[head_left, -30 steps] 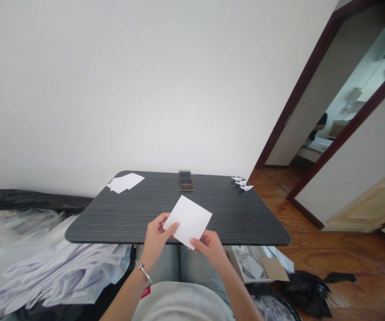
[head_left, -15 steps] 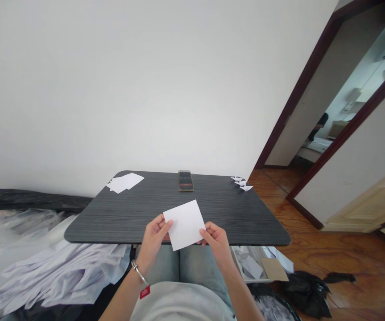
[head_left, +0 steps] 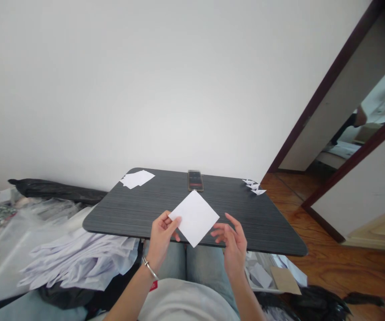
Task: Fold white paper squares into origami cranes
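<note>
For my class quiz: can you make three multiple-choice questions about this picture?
1. Where is the phone? A on the floor B at the table's far edge C in a hand
2. What colour is the table? A red B white C dark grey
3. What is the right hand doing near the white paper square? A pinching it B open, not touching it C holding the phone

1 B: lying there. 2 C: striped top. 3 B: fingers spread; the left hand holds the square.
</note>
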Available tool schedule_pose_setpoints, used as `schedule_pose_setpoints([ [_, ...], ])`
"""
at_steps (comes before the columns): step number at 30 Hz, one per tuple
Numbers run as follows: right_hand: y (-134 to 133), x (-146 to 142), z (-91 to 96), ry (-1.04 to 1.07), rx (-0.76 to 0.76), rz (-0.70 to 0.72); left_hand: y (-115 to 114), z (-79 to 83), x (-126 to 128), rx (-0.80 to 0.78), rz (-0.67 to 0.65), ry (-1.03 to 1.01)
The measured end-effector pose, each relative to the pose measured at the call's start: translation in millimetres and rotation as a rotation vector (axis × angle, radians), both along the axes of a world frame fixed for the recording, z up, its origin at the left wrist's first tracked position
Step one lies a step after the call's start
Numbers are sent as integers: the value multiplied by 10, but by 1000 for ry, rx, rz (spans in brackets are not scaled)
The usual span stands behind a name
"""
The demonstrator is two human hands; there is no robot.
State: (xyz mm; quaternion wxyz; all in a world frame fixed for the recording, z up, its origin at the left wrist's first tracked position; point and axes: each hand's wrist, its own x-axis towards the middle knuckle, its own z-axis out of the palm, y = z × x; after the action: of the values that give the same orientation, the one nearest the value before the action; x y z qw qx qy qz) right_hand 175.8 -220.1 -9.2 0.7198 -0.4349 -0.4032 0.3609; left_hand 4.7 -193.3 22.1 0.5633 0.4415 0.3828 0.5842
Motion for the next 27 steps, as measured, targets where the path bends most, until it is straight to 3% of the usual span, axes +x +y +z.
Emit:
schedule_pose_setpoints([
  [5,-48,-80,-13,-154,98,34,-12,-5,14,1,-11,-5],
  [13,-44,-67,-83,-342,111,144,-31,10,48,-3,-40,15],
  [27,-68,-5,-39,-356,152,-6,-45,56,51,3,-31,-75],
])
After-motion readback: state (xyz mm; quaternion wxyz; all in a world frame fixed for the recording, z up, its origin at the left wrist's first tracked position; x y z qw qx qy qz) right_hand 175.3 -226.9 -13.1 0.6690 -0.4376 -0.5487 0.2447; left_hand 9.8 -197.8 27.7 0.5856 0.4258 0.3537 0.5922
